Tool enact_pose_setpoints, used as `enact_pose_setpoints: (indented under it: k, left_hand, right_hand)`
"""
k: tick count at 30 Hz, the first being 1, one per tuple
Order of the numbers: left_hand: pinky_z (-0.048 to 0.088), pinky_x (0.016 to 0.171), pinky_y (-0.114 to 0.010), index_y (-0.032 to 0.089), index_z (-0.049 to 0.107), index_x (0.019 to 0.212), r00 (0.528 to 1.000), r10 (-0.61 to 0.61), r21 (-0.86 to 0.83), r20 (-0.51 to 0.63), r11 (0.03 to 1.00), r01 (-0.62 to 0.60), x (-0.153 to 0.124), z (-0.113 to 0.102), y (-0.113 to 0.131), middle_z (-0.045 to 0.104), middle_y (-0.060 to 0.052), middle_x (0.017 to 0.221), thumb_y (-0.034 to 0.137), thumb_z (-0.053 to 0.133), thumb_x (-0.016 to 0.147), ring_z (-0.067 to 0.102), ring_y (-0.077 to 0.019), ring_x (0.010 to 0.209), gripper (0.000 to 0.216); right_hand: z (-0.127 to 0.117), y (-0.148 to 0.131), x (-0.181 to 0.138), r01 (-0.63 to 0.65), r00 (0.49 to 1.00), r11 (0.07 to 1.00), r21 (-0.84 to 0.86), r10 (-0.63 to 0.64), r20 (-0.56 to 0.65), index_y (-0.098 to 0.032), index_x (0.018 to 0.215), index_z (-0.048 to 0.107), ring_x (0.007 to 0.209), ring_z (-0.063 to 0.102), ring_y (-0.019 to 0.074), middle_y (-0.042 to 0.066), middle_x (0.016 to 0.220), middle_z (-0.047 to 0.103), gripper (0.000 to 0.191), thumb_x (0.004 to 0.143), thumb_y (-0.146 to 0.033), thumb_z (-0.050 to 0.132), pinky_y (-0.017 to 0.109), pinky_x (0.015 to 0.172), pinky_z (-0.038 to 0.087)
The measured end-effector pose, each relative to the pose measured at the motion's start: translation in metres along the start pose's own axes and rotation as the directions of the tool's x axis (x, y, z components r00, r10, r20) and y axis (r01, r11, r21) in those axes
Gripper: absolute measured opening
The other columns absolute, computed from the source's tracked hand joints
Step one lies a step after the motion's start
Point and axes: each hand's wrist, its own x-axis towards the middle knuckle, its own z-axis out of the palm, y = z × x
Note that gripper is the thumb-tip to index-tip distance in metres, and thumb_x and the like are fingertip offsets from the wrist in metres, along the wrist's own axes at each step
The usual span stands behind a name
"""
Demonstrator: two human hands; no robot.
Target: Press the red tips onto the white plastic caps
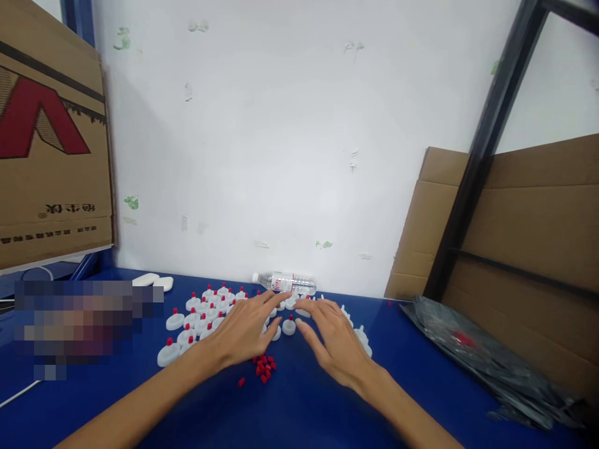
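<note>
My left hand (pixel 250 324) reaches over the middle of the blue table (pixel 309 405), fingers stretched and apart, nothing visible in it. Across from it, my right hand (pixel 337 340) is likewise open with spread fingers. Between them stands a white nozzle cap with a red tip (pixel 289 326), near the right fingertips; I cannot tell whether they touch it. Rows of red-tipped white caps (pixel 175 320) fill the area left of my left hand, partly hidden by it. White caps without red tips (pixel 362 338) sit behind my right hand. Small loose red tips (pixel 264 368) lie in a pile below my left hand.
A clear plastic bottle (pixel 292 283) lies against the wall. White cases (pixel 162 284) are at the back left, near a large cardboard box (pixel 56 187). Right, a dark plastic bag (pixel 482 355) lies by cardboard sheets (pixel 533 249) and a dark post (pixel 472 162).
</note>
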Motion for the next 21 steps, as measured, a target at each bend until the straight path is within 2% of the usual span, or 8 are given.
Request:
enact_pose_setpoints:
  k: [2,5,9,12,15,17,19,21]
  left_hand:
    - [0.05,0.079,-0.038,0.027,0.056,0.125,1.0,0.003,0.089,-0.006,0.996,-0.002,0.001,-0.002,-0.006,0.063,-0.006,0.117,0.025,0.041,0.095,0.062,-0.0246,0.101,0.034]
    - [0.05,0.075,-0.036,0.024,0.063,0.109,1.0,-0.02,0.149,0.001,0.989,0.02,0.003,-0.002,-0.012,0.064,-0.006,0.106,0.025,0.038,0.096,0.06,-0.0243,0.098,0.028]
    - [0.05,0.077,-0.036,0.023,0.064,0.106,1.0,-0.027,0.153,0.017,0.988,0.024,0.002,0.001,-0.015,0.064,-0.007,0.103,0.025,0.038,0.097,0.059,-0.0239,0.097,0.028]
    - [0.05,0.078,-0.036,0.023,0.063,0.108,1.0,-0.017,0.138,0.016,0.99,0.015,0.002,0.002,-0.015,0.064,-0.007,0.104,0.023,0.037,0.097,0.059,-0.0228,0.097,0.028]
    - [0.05,0.08,-0.035,0.023,0.063,0.11,1.0,-0.018,0.132,-0.001,0.991,0.018,0.003,0.001,-0.014,0.064,-0.006,0.105,0.023,0.037,0.097,0.059,-0.0226,0.098,0.029]
    - [0.05,0.079,-0.035,0.023,0.063,0.111,1.0,-0.023,0.138,-0.016,0.99,0.025,0.003,0.0,-0.013,0.065,-0.006,0.105,0.024,0.038,0.098,0.059,-0.0231,0.099,0.028]
    - [0.05,0.078,-0.036,0.024,0.062,0.111,0.999,-0.029,0.142,-0.028,0.989,0.032,0.004,0.0,-0.013,0.065,-0.006,0.104,0.026,0.038,0.098,0.059,-0.0233,0.099,0.027]
    - [0.05,0.078,-0.036,0.024,0.062,0.111,0.999,-0.035,0.139,-0.035,0.989,0.04,0.005,0.0,-0.013,0.065,-0.005,0.104,0.027,0.038,0.099,0.059,-0.0231,0.099,0.027]
  right_hand:
    - [0.004,0.005,0.0,-0.096,0.995,0.994,-0.048,0.095,-0.013,-0.028,0.128,0.053,0.122,0.055,0.0207,0.005,0.13,0.062,0.03,0.104,-0.033,0.037,0.045,0.11,0.034]
    - [0.01,0.013,-0.003,-0.162,0.982,0.98,-0.119,0.173,0.08,-0.027,0.129,0.055,0.13,0.049,0.0216,0.006,0.134,0.06,0.035,0.105,-0.038,0.031,0.05,0.115,0.026]
    - [0.016,0.02,-0.01,-0.2,0.924,0.964,-0.174,0.244,0.295,-0.03,0.139,0.049,0.143,0.033,0.026,0.007,0.149,0.047,0.046,0.104,-0.049,0.025,0.057,0.117,0.019]
    - [0.017,0.022,-0.013,-0.196,0.896,0.965,-0.173,0.248,0.368,-0.033,0.144,0.044,0.145,0.029,0.0279,0.007,0.154,0.04,0.048,0.104,-0.051,0.024,0.058,0.117,0.017]
    - [0.017,0.021,-0.011,-0.173,0.93,0.969,-0.179,0.22,0.295,-0.03,0.136,0.05,0.137,0.042,0.0265,0.008,0.144,0.051,0.042,0.105,-0.045,0.026,0.055,0.116,0.021]
    - [0.017,0.02,-0.008,-0.163,0.959,0.964,-0.211,0.204,0.194,-0.025,0.12,0.059,0.12,0.055,0.024,0.008,0.125,0.063,0.034,0.105,-0.039,0.032,0.051,0.112,0.028]
    - [0.017,0.02,-0.005,-0.172,0.975,0.95,-0.26,0.202,0.094,-0.023,0.101,0.062,0.102,0.061,0.0217,0.006,0.104,0.066,0.027,0.103,-0.034,0.038,0.046,0.105,0.035]
    - [0.018,0.021,-0.003,-0.194,0.976,0.932,-0.307,0.215,0.035,-0.022,0.091,0.061,0.093,0.061,0.0209,0.005,0.094,0.065,0.024,0.101,-0.032,0.042,0.043,0.1,0.038]
